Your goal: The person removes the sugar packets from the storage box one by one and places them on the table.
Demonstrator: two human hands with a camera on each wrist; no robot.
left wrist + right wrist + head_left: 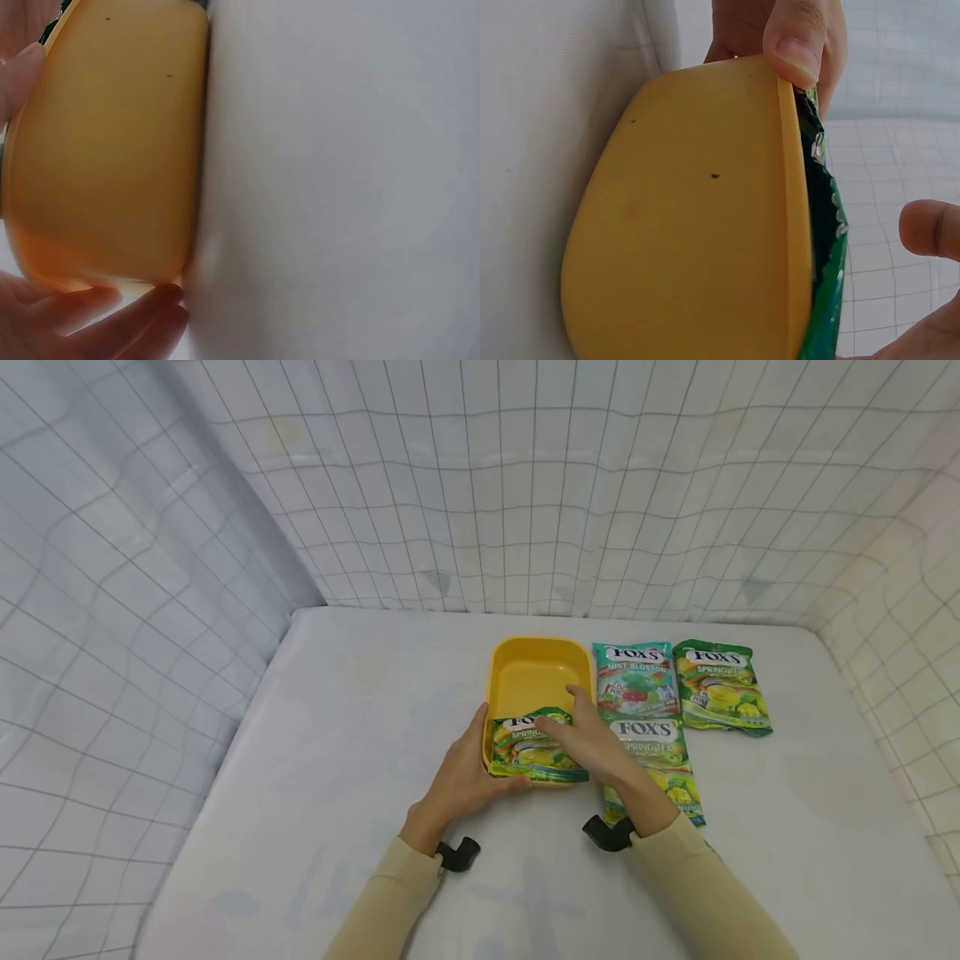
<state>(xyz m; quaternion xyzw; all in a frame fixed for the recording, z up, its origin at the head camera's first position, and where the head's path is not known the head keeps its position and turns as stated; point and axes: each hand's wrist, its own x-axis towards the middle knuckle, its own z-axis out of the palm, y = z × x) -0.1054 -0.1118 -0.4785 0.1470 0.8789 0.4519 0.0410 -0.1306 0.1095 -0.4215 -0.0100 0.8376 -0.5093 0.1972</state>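
Note:
A yellow plastic tray (534, 681) sits on the white table. In its near half lies a green Fox's Spring Tea candy bag (536, 752), whose near edge sticks up over the rim in the right wrist view. My left hand (467, 772) grips the tray's near left corner, thumb on the front rim and fingers along the left side, as the left wrist view also shows. Above the bag's right part is my right hand (596, 739), fingers extended. Its thumb (930, 227) stands apart from the bag in the right wrist view.
Right of the tray lie a turquoise Fox's Mint Blossom bag (636, 681), a Spring Tea bag (663, 768) partly under my right forearm, and another Spring Tea bag (722, 687) farther right. White grid-patterned curtains (525, 485) hang behind and at both sides.

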